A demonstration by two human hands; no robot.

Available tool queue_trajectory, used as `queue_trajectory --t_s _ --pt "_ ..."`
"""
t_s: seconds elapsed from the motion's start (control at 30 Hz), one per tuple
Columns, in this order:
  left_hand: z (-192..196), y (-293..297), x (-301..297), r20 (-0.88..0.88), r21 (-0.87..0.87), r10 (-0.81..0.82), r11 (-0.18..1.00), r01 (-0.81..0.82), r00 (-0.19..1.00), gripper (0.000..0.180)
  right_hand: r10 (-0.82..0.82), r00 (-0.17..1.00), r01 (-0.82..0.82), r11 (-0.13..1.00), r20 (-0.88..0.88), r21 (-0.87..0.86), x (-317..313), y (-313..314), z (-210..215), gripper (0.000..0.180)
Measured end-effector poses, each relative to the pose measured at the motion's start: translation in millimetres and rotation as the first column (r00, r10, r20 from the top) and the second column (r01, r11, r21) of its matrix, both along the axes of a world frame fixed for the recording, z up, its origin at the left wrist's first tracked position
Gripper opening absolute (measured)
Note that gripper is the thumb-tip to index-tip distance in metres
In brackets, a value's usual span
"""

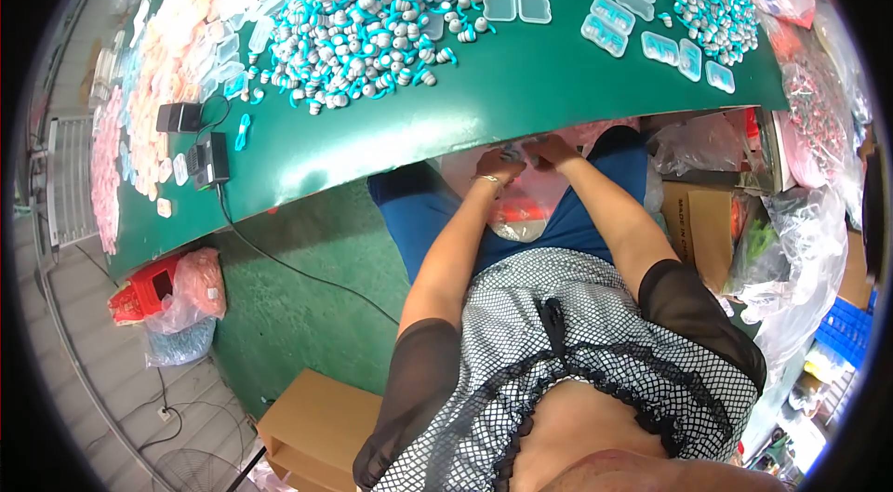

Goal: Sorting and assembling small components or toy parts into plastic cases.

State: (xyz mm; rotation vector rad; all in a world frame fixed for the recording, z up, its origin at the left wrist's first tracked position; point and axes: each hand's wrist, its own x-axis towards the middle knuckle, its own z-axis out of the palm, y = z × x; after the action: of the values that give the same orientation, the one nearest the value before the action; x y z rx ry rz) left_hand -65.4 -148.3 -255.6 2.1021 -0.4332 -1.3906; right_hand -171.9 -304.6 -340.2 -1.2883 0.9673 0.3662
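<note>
Both hands are over my lap, just below the front edge of the green table (372, 143). My left hand (500, 166) has its fingers curled around something small, pale and bluish, too small to name. Close beside it, my right hand (551, 152) is closed with bent fingers toward the same spot; what it grips is hidden. Under the hands, between my knees, rests a clear plastic bag (517, 230) with something red and pinkish in it. Beyond the table edge lies a big heap of grey-and-teal earplug-like pieces (372, 36).
Clear plastic cases (499, 3) lie along the far side. Filled cases (660, 47) sit at the right, by a smaller heap of teal-and-grey pieces (712, 8). A black device (208, 159) trails a cable at left. Cardboard boxes (321, 422) and a red basket (149, 292) stand below.
</note>
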Motion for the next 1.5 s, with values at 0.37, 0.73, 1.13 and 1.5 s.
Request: queue_trajectory --t_s 0.37,0.73,1.13,1.5 --pt "-60.5 -39.2 -24.8 -0.401 -0.152 0.402 0.857 -0.493 0.823 0.035 -0.714 0.697 0.687 0.644 -0.057 0.336 -6.3 -13.1 -27.6 0.023" --pt "86.5 22.6 -6.0 -0.054 -0.529 -0.145 0.843 0.095 0.988 0.034 -0.167 0.904 0.194 0.981 0.393 -0.029 -57.0 -7.0 155.5 0.022" --pt "263.5 -128.2 3.8 0.897 -0.435 0.236 0.626 0.647 0.375 0.054 0.230 0.858 0.451 0.089 0.459 -0.888 -132.4 -93.4 337.8 0.025" --pt "233.0 -156.1 -7.8 0.971 -0.221 0.226 0.745 0.630 0.074 0.043 0.175 0.970 0.206 -0.211 0.171 -0.955 -133.3 -152.7 307.7 0.042"
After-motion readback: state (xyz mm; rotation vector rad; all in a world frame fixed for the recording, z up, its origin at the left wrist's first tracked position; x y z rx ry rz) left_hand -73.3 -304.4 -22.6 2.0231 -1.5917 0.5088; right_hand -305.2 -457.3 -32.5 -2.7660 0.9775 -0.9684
